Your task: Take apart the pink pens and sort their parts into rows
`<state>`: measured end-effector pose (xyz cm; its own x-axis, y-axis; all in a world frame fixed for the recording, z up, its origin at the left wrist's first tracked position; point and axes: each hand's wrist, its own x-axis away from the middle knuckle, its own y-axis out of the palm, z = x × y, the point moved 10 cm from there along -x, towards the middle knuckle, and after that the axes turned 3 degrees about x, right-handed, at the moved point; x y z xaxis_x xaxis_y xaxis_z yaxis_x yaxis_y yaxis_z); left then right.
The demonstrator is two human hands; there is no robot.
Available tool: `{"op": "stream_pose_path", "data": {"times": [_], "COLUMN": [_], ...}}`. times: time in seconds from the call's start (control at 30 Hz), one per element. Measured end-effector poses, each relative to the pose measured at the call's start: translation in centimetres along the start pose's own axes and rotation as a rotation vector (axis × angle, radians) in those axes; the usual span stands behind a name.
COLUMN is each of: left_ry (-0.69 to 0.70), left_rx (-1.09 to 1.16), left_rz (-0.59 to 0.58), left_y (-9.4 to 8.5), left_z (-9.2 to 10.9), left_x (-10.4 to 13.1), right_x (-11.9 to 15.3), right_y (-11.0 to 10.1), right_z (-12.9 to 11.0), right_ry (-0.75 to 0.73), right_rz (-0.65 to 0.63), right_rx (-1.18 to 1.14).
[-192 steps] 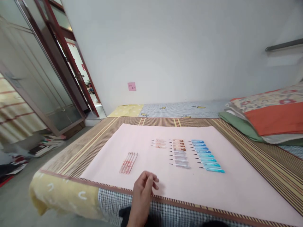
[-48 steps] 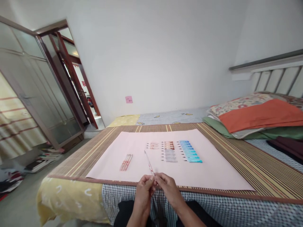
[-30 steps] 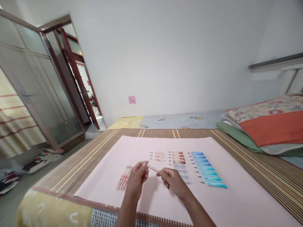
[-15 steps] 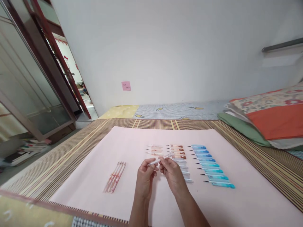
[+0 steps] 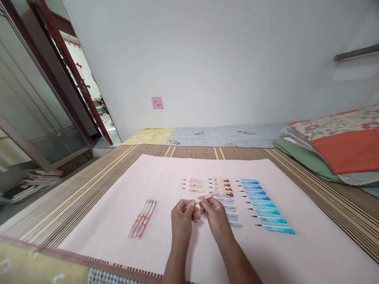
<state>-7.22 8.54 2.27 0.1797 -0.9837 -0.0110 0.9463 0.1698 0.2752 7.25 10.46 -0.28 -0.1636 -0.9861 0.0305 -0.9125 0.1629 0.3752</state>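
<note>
Near the middle of the pink sheet (image 5: 118, 205), a slim pale pen (image 5: 211, 195) is held between both hands. My left hand (image 5: 184, 216) pinches its left end, which the fingers mostly hide. Fingers of my right hand (image 5: 213, 215) close round its middle, and the right end sticks out. Just beyond are short rows of pale orange pens (image 5: 194, 185) and brown pens (image 5: 222, 187). Clear grey pens (image 5: 232, 213) lie partly behind my right hand. A column of blue and turquoise pens (image 5: 263, 203) lies to the right, caps off their dark tips.
Several pink-red pens (image 5: 142, 219) lie side by side at the left of the sheet. A striped mat (image 5: 97, 189) lies under it. Folded orange and green cloths (image 5: 346, 152) are at the right. A pink note (image 5: 157, 103) is on the wall.
The left hand's fingers have moved along the pen and now cover more of its left end. The view has shifted slightly; the laid-out pens keep their places.
</note>
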Motion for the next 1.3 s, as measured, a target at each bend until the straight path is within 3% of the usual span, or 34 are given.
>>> {"op": "stream_pose_path", "data": {"times": [0.13,0.3,0.4,0.6,0.8,1.03,1.2,1.3], "left_ry": [-0.028,-0.167,-0.170,-0.046,-0.247,-0.100,-0.241,-0.252], "left_rx": [-0.056,-0.049,0.004,0.040,0.000,0.074,0.059,0.064], "left_rz": [0.007,0.048,-0.012,-0.074,-0.001,-0.069,-0.049,-0.031], "left_y": [-0.2,-0.8,-0.4,-0.1,-1.3,-0.6,-1.0,-1.5], "left_z": [-0.5,-1.7,-1.3,0.3,-1.9,0.4,-1.5,-1.4], "left_x": [0.3,0.4,0.3,0.4,0.6,0.3,0.4,0.4], "right_x": [0.6,1.1,0.8,0.3,0.7,0.3,0.4,0.5], "right_y": [0.2,0.9,0.7,0.5,1.4,0.9,1.1,1.0], "right_z": [-0.8,-2.4,-1.9,-1.0,-0.8,0.1,-0.2,-0.1], "right_ry": [-0.027,-0.081,-0.065,-0.023,0.000,0.026,0.020,0.023], "right_rz": [0.000,-0.038,-0.033,-0.039,-0.089,-0.054,-0.070,-0.055], "right_rx": [0.064,0.139,0.083,0.061,0.046,0.001,-0.007,0.012]}}
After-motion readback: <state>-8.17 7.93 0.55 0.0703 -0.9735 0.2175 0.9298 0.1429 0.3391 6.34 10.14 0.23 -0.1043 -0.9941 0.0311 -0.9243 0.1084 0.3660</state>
